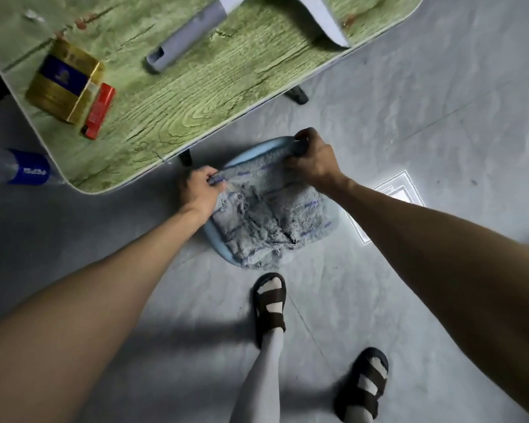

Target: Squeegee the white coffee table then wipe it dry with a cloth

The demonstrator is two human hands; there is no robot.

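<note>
Cloth [272,215], grey and frayed, dead centre, off the table; it lies on a blue plastic thing [215,243], stool or tray, cannot tell. Left hand [199,187] pinches the cloth's 10 o'clock corner. Right hand [312,160] is clenched on its 1 o'clock edge. Table [196,96], green wood-grain top with a pale rim, fills 10 to 1 o'clock. Squeegee [184,41] lies on it at 12. Gold box [64,83] and lighter [100,111] touch at 10. Bottle [16,166] at 9. Sandals [271,300] at 6.
</note>
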